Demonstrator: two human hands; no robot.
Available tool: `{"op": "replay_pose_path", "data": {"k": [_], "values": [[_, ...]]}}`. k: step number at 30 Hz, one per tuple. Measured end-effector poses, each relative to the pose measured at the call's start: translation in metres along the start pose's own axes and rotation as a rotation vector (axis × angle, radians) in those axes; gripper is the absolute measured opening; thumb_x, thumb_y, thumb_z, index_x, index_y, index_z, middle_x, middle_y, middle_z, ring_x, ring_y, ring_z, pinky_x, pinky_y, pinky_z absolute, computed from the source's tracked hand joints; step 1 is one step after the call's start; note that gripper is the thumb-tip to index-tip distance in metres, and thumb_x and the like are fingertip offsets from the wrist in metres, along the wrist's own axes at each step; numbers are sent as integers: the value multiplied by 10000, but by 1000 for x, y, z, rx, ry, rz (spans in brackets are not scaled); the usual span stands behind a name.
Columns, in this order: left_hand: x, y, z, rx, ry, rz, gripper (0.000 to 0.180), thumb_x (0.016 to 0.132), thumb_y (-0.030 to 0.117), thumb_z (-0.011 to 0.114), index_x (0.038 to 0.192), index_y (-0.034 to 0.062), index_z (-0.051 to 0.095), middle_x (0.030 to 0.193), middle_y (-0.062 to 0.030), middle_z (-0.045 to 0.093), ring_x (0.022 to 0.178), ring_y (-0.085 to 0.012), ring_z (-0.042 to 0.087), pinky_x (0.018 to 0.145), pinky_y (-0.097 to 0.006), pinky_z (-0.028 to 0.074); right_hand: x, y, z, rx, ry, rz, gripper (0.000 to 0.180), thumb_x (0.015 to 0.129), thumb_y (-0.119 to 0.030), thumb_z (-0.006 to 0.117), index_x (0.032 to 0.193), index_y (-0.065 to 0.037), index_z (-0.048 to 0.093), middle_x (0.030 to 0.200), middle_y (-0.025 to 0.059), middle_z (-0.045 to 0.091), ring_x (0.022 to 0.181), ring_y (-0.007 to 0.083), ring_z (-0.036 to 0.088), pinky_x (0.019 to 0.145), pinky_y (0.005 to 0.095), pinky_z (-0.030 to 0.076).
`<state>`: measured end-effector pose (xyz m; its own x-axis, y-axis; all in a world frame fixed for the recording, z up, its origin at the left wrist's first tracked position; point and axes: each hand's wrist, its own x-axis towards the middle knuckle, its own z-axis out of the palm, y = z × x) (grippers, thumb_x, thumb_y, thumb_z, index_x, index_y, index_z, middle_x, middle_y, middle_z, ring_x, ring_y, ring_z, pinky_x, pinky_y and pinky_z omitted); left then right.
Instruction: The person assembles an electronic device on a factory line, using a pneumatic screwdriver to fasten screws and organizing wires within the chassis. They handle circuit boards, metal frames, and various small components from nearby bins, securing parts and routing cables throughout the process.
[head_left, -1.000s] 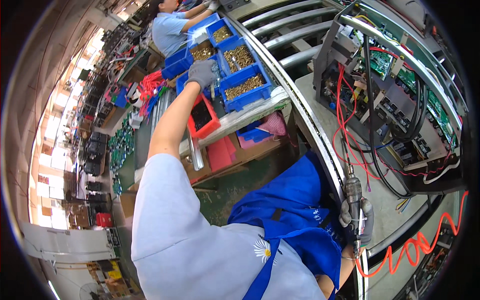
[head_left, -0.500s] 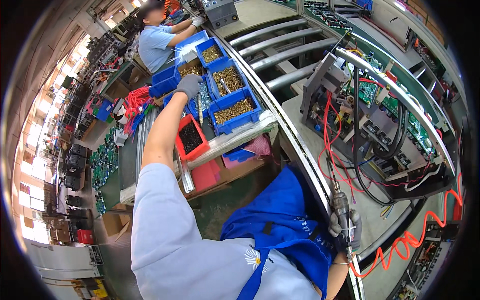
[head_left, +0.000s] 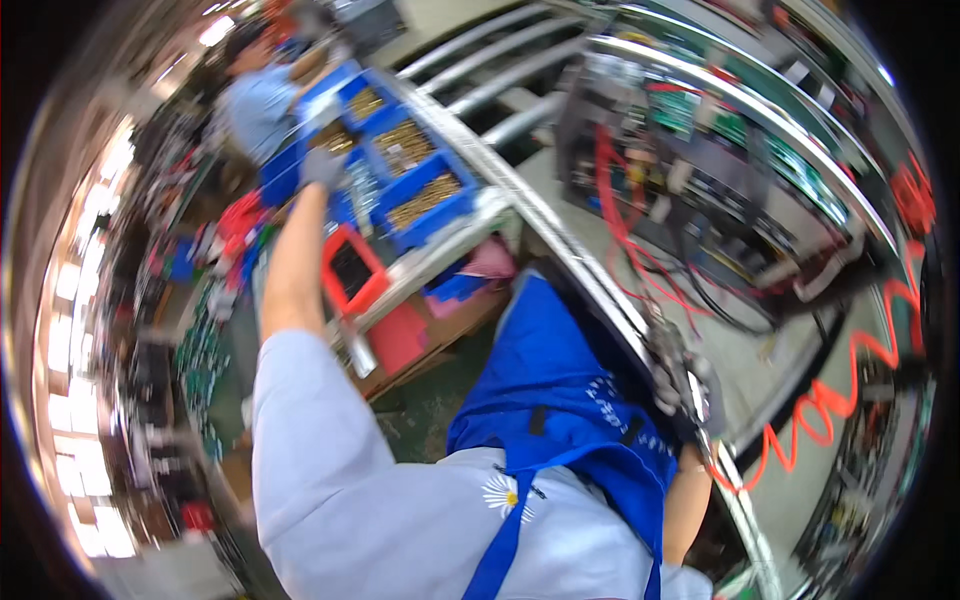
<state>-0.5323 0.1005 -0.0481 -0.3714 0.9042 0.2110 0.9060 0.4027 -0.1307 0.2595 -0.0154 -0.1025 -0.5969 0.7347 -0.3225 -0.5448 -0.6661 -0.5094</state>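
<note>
While our left arm stretches far out, our gloved left hand rests at the blue parts bins, which hold brass-coloured small parts and sit in a row on the bench. Motion blur keeps us from telling how far its fingers are spread or whether they pinch anything. Just below that arm stands a red bin, apart from the hand. Our gloved right hand is wrapped closed around the grip of a power screwdriver, held low near the metal conveyor rail. An orange coiled hose trails away to its right. Beyond the rail sits a circuit assembly with red wires. Another person in a light blue shirt works at the far bins.
</note>
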Motion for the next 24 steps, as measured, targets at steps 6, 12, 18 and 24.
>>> {"op": "replay_pose_path", "data": {"k": [6,12,18,24], "values": [[-17,38,-19,-161,113,-135,291,850,210,571,1047,29,684,1040,-218,671,986,-381,642,862,-434,495,-56,-11,74,-268,106,-116,809,700,-368,692,1342,66,458,808,106,593,551,115,554,506,238,484],[-10,31,-33,-1275,76,-411,318,854,-24,437,1101,-11,635,1003,-172,670,894,-225,665,627,-253,531,-142,-38,120,-191,215,-290,1000,589,-393,738,1404,64,382,761,136,586,559,167,589,459,273,473],[37,-55,-3,-1261,51,166,375,976,56,408,1325,-43,504,1223,-183,615,922,-181,602,758,-270,507,-138,-86,109,418,-407,-466,904,883,-428,642,1492,26,153,914,143,544,522,126,492,429,306,448],[63,-26,-60,-2697,-89,-626,419,1011,36,376,1425,-27,399,1324,-160,554,990,-176,601,717,-268,503,-124,-90,134,101,-74,-551,625,879,-381,593,1325,18,411,810,123,581,528,134,586,433,280,511]]}}
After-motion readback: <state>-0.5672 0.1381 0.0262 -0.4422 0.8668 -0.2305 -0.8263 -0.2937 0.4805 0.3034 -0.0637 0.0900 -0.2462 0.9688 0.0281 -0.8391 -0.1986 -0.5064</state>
